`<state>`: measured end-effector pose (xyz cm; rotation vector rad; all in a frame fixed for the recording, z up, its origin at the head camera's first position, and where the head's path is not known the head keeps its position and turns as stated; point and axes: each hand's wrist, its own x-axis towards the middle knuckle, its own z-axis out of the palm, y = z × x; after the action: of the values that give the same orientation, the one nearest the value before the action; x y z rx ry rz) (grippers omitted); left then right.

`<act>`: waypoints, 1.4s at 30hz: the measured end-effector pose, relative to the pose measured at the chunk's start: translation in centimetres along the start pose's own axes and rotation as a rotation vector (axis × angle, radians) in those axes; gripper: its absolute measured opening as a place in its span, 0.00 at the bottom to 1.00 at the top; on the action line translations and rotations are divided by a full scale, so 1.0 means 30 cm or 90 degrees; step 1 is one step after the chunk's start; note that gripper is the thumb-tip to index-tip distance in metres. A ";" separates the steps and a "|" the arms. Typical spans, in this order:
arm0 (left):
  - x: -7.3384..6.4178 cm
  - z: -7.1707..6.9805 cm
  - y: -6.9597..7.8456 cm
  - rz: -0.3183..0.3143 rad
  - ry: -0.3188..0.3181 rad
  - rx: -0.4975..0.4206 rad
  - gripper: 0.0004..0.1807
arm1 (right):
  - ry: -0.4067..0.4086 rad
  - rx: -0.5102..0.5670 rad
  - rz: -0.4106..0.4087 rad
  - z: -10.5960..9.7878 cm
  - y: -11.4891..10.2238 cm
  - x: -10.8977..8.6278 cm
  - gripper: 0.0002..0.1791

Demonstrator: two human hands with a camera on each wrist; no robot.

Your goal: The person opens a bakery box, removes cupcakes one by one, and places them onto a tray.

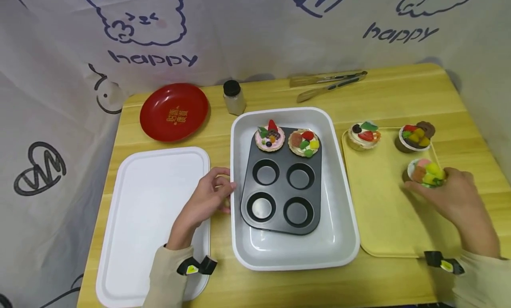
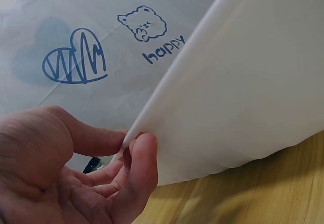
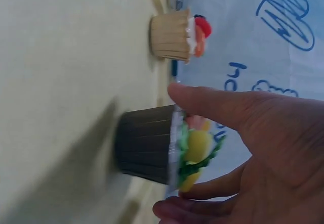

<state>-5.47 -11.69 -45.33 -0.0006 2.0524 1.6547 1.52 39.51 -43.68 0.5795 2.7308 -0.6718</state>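
Note:
My left hand (image 1: 209, 192) pinches the left rim of a deep white tray (image 1: 295, 255) between thumb and fingers; the left wrist view shows the rim (image 2: 167, 82) between them. My right hand (image 1: 459, 192) is around a dark-cupped toy cupcake (image 1: 425, 173) with yellow and green topping. In the right wrist view, thumb and fingers stand on either side of this cupcake (image 3: 147, 143), with small gaps visible. Inside the deep tray lies a dark muffin pan (image 1: 281, 188). A pink-topped cupcake (image 1: 269, 138) and a cream-topped cupcake (image 1: 304, 142) sit in its two far cups.
The yellow tray (image 1: 383, 210) also bears a strawberry-topped cupcake (image 1: 363, 136) and a dark cupcake (image 1: 414, 137) at its far side. To the left lies a flat white tray (image 1: 155, 219). Behind are a red plate (image 1: 174, 113), a black-capped jar (image 1: 234, 98) and tongs (image 1: 327, 84).

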 end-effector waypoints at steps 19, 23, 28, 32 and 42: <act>-0.002 0.000 0.002 0.004 -0.003 -0.003 0.21 | 0.108 -0.008 -0.156 -0.050 -0.305 -0.114 0.37; -0.003 0.000 0.004 0.005 -0.005 -0.011 0.21 | 0.112 0.000 -0.208 -0.044 -0.388 -0.115 0.35; -0.003 0.001 0.003 0.005 -0.008 -0.017 0.21 | 0.118 0.018 -0.267 -0.037 -0.493 -0.114 0.32; -0.003 0.001 0.003 0.004 -0.008 -0.022 0.20 | 0.118 0.042 -0.312 -0.026 -0.576 -0.116 0.28; -0.006 0.000 0.009 -0.002 -0.005 -0.030 0.20 | 0.061 0.063 -0.364 0.024 -0.773 -0.107 0.30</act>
<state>-5.39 -11.69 -45.01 -0.0122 2.0058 1.6983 -5.71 19.31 -34.30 -0.1774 2.9776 -0.9262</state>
